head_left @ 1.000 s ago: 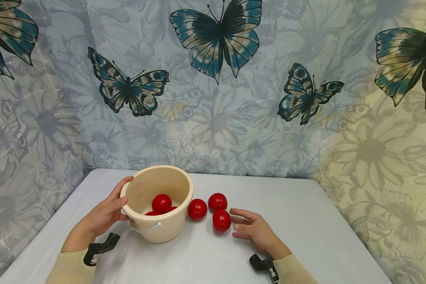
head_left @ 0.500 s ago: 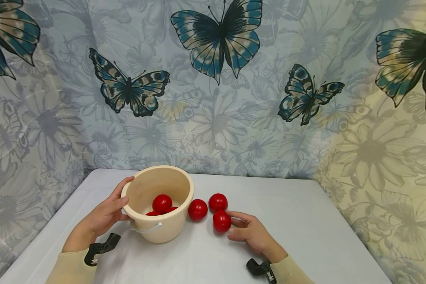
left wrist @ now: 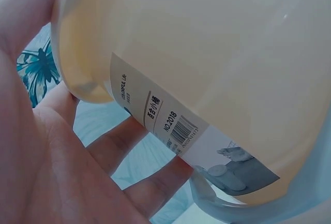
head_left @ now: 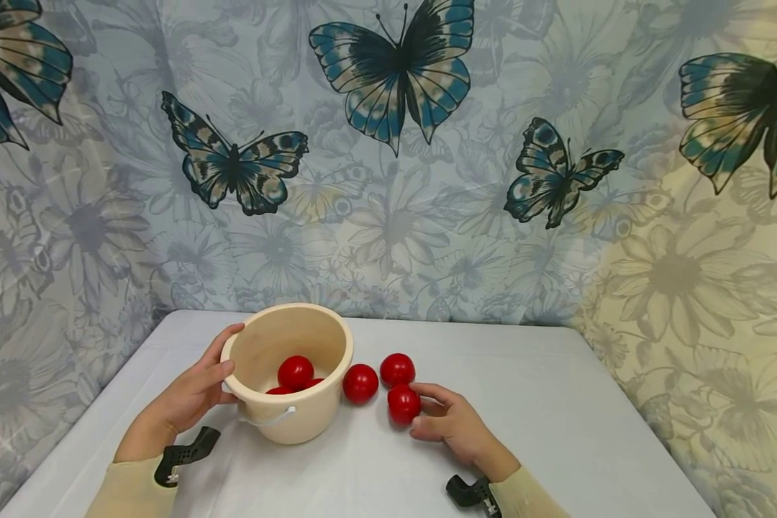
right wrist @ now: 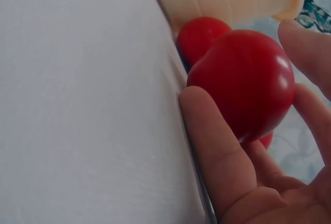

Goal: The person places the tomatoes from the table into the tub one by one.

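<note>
On the left, a cream bucket (head_left: 298, 421) stands with its mouth facing up toward the head camera, with several red tomatoes (head_left: 295, 373) visible inside. My left hand (head_left: 191, 392) holds it by the left side, thumb at the rim; the left wrist view shows the fingers against the labelled bucket wall (left wrist: 207, 53). To the right of the bucket, my right hand (head_left: 456, 424) has thumb and fingers around the nearest tomato (right wrist: 243, 81), which is still at the table. Two more tomatoes lie close by, one next to the bucket (head_left: 360, 383), one behind (head_left: 398, 370).
A white cloth covers the table (head_left: 524, 381). Behind it hangs a floral backdrop (head_left: 395, 237) printed with butterflies. A thin white handle (head_left: 275, 416) hangs at the bucket's front. Black wrist mounts (head_left: 188, 455) sit on both sleeves.
My right hand has moved a little left, and its thumb and fingers have come in around the nearest tomato. The left hand and the bucket have stayed put.
</note>
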### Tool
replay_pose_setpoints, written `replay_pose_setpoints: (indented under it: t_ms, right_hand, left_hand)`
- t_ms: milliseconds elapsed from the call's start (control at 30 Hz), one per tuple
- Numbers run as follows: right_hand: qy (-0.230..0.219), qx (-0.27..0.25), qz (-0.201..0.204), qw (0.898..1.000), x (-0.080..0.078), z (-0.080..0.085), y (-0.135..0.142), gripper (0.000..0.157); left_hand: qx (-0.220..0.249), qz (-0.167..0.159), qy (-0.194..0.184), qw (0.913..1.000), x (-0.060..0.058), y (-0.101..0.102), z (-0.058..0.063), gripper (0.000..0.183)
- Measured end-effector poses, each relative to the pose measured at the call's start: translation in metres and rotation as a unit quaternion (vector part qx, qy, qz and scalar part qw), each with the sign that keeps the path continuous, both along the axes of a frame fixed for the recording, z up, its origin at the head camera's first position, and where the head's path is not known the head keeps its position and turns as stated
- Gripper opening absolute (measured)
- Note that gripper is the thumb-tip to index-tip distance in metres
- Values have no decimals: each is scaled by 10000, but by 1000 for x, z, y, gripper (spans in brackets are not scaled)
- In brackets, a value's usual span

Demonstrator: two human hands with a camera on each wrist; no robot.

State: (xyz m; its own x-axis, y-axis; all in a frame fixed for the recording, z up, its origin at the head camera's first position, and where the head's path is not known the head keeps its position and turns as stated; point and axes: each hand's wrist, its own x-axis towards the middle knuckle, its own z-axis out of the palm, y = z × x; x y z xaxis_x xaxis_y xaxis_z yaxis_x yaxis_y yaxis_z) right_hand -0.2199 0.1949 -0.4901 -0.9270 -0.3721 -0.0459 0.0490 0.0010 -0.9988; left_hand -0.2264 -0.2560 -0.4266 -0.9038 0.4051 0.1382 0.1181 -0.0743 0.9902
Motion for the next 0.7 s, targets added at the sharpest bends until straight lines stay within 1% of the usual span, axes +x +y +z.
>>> replay_pose_setpoints:
  t_ms: [100,200,300,467,600,700]
  right_hand:
    - [-56,-149,-19,9999,0,0,-2,55]
    - [-44,-183,-95,9998,0,-1,-4,53]
    - [29,-207,-181,9996,-1,-1,-6,50]
    - [95,-253,-288,9992,-1,-1,-7,47]
    - [86,-273,-316,9991,-1,-1,-6,47]
    - [79,-309,-324,9990,-2,-2,-5,47]
  left_hand:
    - [1,-15,2,10000,0,0,0,59]
    - [-23,-68,57,10000,0,-1,0,60]
    - [-212,-49,197,9996,0,-3,1,60]
    - [-643,89,671,9956,2,-6,5,63]
    - [-564,135,1111,9921,2,-4,7,67]
    - [-396,67,1274,9910,1,0,9,70]
